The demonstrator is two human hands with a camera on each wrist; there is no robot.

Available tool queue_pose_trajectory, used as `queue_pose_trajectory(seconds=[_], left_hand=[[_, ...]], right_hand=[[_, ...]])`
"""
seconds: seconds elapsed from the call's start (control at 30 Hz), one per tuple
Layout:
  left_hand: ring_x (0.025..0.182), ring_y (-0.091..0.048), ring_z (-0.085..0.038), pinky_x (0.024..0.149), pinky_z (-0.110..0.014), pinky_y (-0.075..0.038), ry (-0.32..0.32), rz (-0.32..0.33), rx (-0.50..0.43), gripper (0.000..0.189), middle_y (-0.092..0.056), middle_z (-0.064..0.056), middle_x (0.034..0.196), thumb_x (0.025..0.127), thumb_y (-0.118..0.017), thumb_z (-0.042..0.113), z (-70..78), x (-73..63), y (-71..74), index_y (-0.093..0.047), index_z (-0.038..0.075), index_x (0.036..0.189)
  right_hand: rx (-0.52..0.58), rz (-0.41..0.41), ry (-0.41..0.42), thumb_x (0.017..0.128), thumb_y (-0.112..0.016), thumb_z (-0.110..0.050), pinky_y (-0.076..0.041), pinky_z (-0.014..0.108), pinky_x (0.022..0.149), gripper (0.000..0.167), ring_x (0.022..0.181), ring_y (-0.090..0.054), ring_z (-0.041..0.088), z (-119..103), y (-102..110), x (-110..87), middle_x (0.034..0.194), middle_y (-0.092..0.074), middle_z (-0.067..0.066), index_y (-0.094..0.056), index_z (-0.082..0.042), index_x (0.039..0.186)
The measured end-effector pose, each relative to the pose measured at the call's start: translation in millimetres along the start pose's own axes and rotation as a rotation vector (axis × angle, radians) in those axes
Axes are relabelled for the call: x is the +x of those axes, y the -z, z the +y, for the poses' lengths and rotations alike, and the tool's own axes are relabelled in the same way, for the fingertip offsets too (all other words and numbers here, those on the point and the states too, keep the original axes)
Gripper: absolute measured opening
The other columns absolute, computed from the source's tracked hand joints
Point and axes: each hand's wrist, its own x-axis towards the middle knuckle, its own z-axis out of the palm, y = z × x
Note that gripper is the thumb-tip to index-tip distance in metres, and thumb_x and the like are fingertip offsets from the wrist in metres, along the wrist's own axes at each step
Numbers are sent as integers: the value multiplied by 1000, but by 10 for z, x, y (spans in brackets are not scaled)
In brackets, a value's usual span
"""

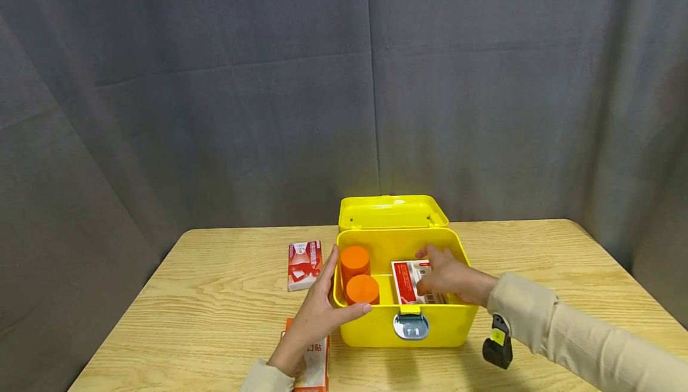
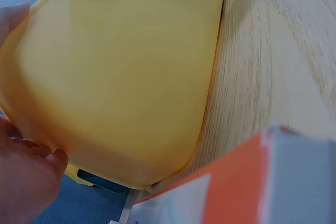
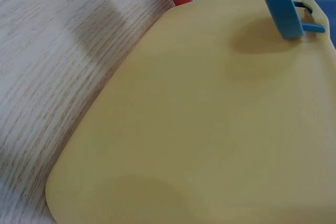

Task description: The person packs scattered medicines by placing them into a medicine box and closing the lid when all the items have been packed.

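Observation:
A yellow storage box (image 1: 443,327) stands with its lid (image 1: 392,213) tipped back. My left hand (image 1: 317,311) touches its left side, fingers extended along the wall and thumb lying over the front rim. In the left wrist view, its fingertips (image 2: 59,158) meet the yellow surface. Inside the box, my right hand (image 1: 448,272) holds a red-and-white medicine box (image 1: 407,281) between thumb and fingers. That hand covers the carton's right part. Two orange-capped containers, one farther back (image 1: 355,259) and one nearer (image 1: 362,288), stand in the box's left part.
On the wooden table (image 1: 226,296), a red medicine box (image 1: 304,265) lies left of the yellow box. Another orange-and-white carton (image 1: 318,361) lies partly beneath my left wrist. A grey latch (image 1: 411,327) hangs at the front. Behind the table hangs a dark curtain (image 1: 269,111).

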Motion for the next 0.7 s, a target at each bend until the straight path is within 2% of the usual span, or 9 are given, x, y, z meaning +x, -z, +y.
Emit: queue_pose_trajectory(seconds=[0.23, 0.33, 0.53, 0.7], left_hand=[[144, -16, -24, 112, -49, -22, -5, 0, 2, 106, -11, -2, 160, 79, -80, 30, 14, 6, -6, -8, 19, 157], [144, -17, -24, 112, -49, -22, -13, -2, -4, 106, -11, -2, 160, 79, -80, 29, 19, 9, -11, -8, 19, 157], [142, -21, -25, 111, -47, -26, -19, -7, -15, 106, -12, -3, 160, 80, -80, 29, 14, 7, -15, -8, 17, 157], [143, -18, -25, 112, -48, -23, 4, 0, -14, 106, -11, -3, 160, 80, -80, 29, 4, -3, -13, -8, 18, 157]], right_hand=[[26, 41, 3, 81, -74, -15, -32, 60, 102, 67, 117, -35, 39, -6, -9, -25, 123, -35, 20, -35, -2, 135], [29, 56, 28, 82, -73, -17, -33, 60, 102, 70, 117, -37, 39, -24, -6, -49, 128, -36, 22, -34, -2, 138], [99, 48, 111, 85, -70, -19, -34, 62, 102, 71, 124, -39, 42, -82, 41, -147, 141, -34, 25, -32, -3, 142], [136, 74, 211, 89, -67, -19, -33, 61, 104, 68, 130, -37, 43, -73, 96, -252, 145, -32, 24, -30, -5, 145]])
